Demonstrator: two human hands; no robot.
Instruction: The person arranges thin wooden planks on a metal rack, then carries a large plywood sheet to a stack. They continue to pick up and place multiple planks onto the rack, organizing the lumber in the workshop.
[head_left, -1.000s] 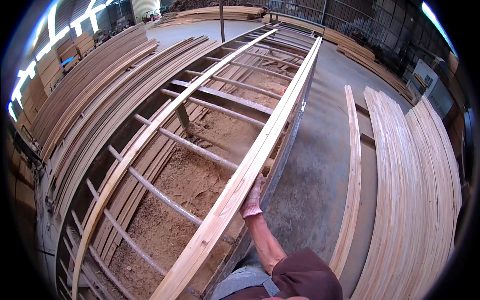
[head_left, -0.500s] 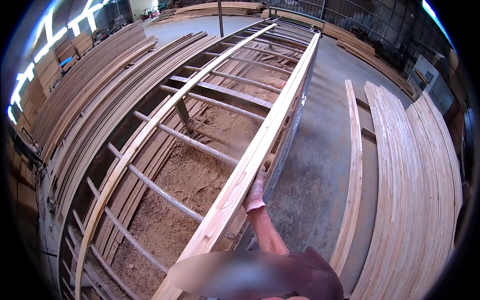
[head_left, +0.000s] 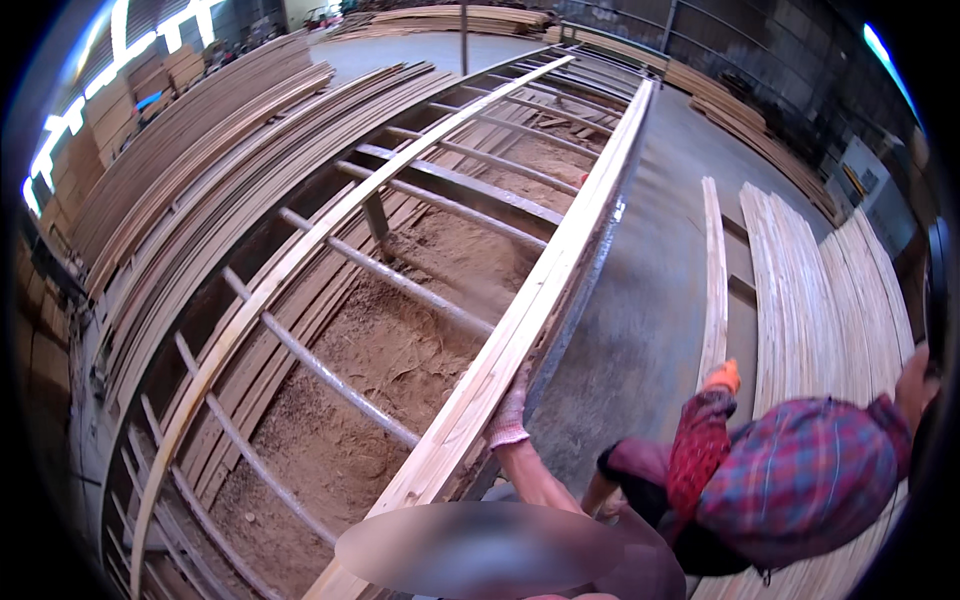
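Note:
My right hand (head_left: 509, 416), in a pale pink-and-white work glove, grips the right side of a long, light wooden board (head_left: 478, 385). Its fingers lie against the board's edge and are partly hidden beneath it. The board runs lengthwise along the right side of a long metal frame with round crossbars (head_left: 385, 275). A second, thinner wooden strip (head_left: 262, 292) rests across the same bars farther left and looks curved in this view. A blurred patch covers the lower middle of the picture. My left hand is not in view.
At the right, a co-worker in a plaid head covering (head_left: 800, 480) bends by a stack of pale boards (head_left: 795, 290), an orange-gloved hand (head_left: 722, 378) at a separate narrow board (head_left: 714, 270). Sawdust (head_left: 365, 345) lies under the crossbars. Brown planks (head_left: 215, 165) are piled left.
A co-worker has come into view at the lower right, reaching to the narrow board. The whole view has shifted slightly. My right hand stays on the board.

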